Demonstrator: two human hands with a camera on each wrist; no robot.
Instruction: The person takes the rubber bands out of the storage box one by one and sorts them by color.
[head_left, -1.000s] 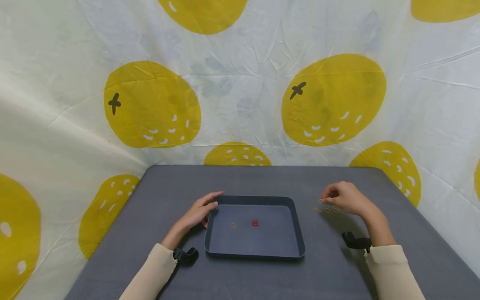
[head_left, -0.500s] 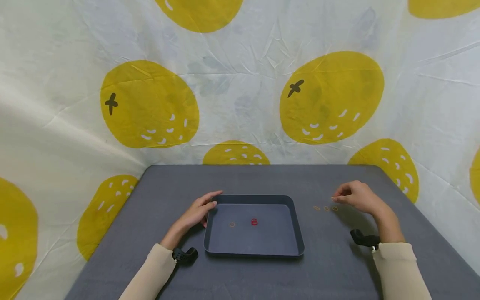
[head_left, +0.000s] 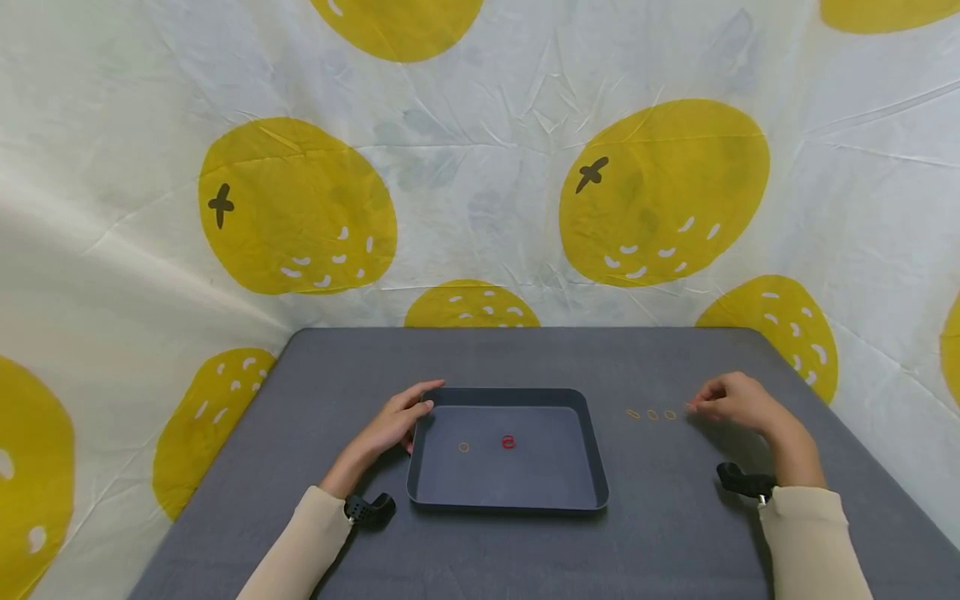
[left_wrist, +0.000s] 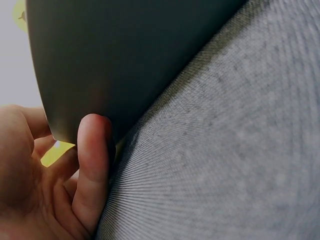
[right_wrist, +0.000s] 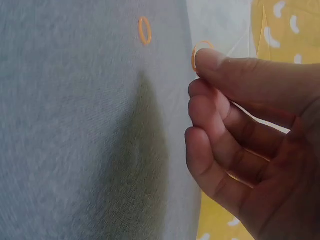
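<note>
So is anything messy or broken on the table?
Nothing stands out. The tray sits flat with a red band and an orange band inside. Three orange bands lie in a neat row by the right hand.

Grey table [head_left: 525, 358] bears a tray [head_left: 596, 467] and three orange bands [head_left: 651, 414].

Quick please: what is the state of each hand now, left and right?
Left hand: open, fingers resting against the tray corner.
Right hand: pinching a small orange rubber band at its fingertips.
</note>
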